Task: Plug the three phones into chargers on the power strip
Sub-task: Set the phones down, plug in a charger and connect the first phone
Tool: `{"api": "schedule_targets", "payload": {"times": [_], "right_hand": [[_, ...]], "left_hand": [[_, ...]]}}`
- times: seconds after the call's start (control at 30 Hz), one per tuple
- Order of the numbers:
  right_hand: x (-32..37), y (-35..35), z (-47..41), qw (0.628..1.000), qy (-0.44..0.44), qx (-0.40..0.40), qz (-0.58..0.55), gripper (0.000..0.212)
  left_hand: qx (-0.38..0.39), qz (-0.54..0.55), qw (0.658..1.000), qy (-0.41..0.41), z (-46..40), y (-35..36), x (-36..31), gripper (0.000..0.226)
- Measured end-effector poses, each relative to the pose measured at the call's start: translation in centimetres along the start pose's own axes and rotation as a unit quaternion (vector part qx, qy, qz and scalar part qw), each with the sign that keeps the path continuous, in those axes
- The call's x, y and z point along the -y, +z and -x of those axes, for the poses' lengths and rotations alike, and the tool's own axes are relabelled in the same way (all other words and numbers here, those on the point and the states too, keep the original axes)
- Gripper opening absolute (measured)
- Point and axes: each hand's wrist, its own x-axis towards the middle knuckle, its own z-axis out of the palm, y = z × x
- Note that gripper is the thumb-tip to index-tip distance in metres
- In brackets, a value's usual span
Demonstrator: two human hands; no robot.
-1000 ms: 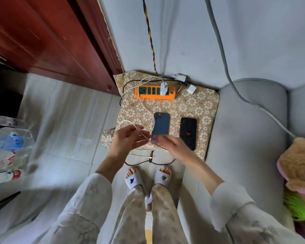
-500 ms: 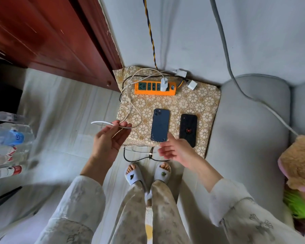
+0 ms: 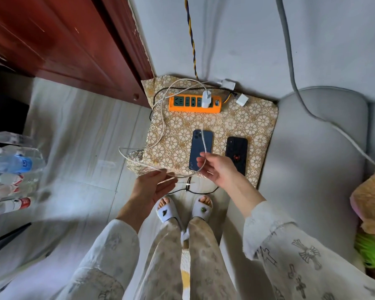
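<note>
I am pinching the white charging cable in my right hand, thumb and fingers curled round it just over the near end of the blue phone; the cable's free stretch is blurring upward across that phone. My left hand is taking the same cable lower down, fingers half curled with the strand running across them, though motion blur is making it hard to tell how firmly they are closing. From there the cable is looping out to the left past the edge of the patterned cushion, then curving far toward the white charger, which is sitting plugged into the orange power strip at the far side of the cushion. The black phone is lying just to the right of the blue one, both face down, apart from each other. A grey sofa arm is standing to the right, water bottles to the far left.
</note>
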Motion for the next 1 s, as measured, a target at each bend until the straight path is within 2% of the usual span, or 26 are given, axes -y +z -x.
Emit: {"api": "schedule_targets", "payload": {"times": [0.07, 0.1, 0.17, 0.23, 0.27, 0.37, 0.43, 0.53, 0.6, 0.67, 0.7, 0.77, 0.8, 0.87, 1.0], "right_hand": [[-0.3, -0.2, 0.0, 0.994, -0.056, -0.008, 0.094, 0.014], [-0.5, -0.3, 0.1, 0.988, -0.075, -0.006, 0.134, 0.014], [-1.2, -0.5, 0.5, 0.975, -0.1, 0.008, 0.199, 0.012], [-2.0, -0.6, 0.8, 0.965, -0.113, 0.04, 0.235, 0.01], [-2.5, -0.6, 0.9, 0.96, -0.118, 0.059, 0.248, 0.012], [-3.6, -0.2, 0.9, 0.932, -0.137, 0.102, 0.319, 0.021], [-4.0, 0.2, 0.7, 0.909, -0.156, 0.112, 0.37, 0.021], [-4.0, 0.1, 0.1, 0.876, -0.177, 0.127, 0.429, 0.021], [-3.6, -0.2, -1.3, 0.893, -0.156, 0.132, 0.401, 0.025], [-3.0, -0.8, -3.7, 0.916, -0.145, 0.062, 0.37, 0.031], [-2.6, -1.1, -5.3, 0.907, -0.156, -0.006, 0.391, 0.034], [-2.0, -1.6, -8.3, 0.862, -0.182, -0.13, 0.454, 0.034], [-1.8, -1.5, -9.7, 0.842, -0.195, -0.163, 0.476, 0.032], [-1.6, -1.0, -12.0, 0.826, -0.197, -0.178, 0.497, 0.044], [-2.2, 0.6, -14.7, 0.807, -0.156, -0.216, 0.526, 0.093]], "left_hand": [[-0.087, -0.065, 0.994, 0.005, -0.5, -0.3, 0.2, 0.006], [-0.134, -0.088, 0.987, 0.018, -0.7, -0.5, 0.3, 0.01], [-0.238, -0.149, 0.958, 0.059, -1.3, -0.7, 0.4, 0.034], [-0.295, -0.225, 0.92, 0.123, -1.6, -0.4, 0.1, 0.044], [-0.277, -0.251, 0.916, 0.146, -1.7, 0.0, -0.2, 0.045], [-0.106, -0.308, 0.934, 0.146, -2.5, 1.4, -1.0, 0.045], [-0.025, -0.299, 0.943, 0.143, -3.0, 2.3, -1.3, 0.038], [-0.009, -0.209, 0.962, 0.176, -3.3, 3.0, -1.5, 0.02], [-0.015, -0.166, 0.969, 0.18, -4.1, 2.8, -1.6, 0.017], [-0.011, -0.144, 0.976, 0.165, -5.2, 2.3, -1.2, 0.018], [-0.006, -0.146, 0.977, 0.156, -5.7, 1.9, -0.8, 0.016], [-0.004, -0.165, 0.975, 0.147, -6.7, 0.9, 0.3, 0.015], [-0.006, -0.17, 0.975, 0.144, -7.2, 0.3, 0.8, 0.017], [-0.014, -0.169, 0.977, 0.128, -8.2, -0.9, 1.9, 0.022], [-0.011, -0.185, 0.978, 0.097, -9.3, -2.5, 3.6, 0.017]]}}
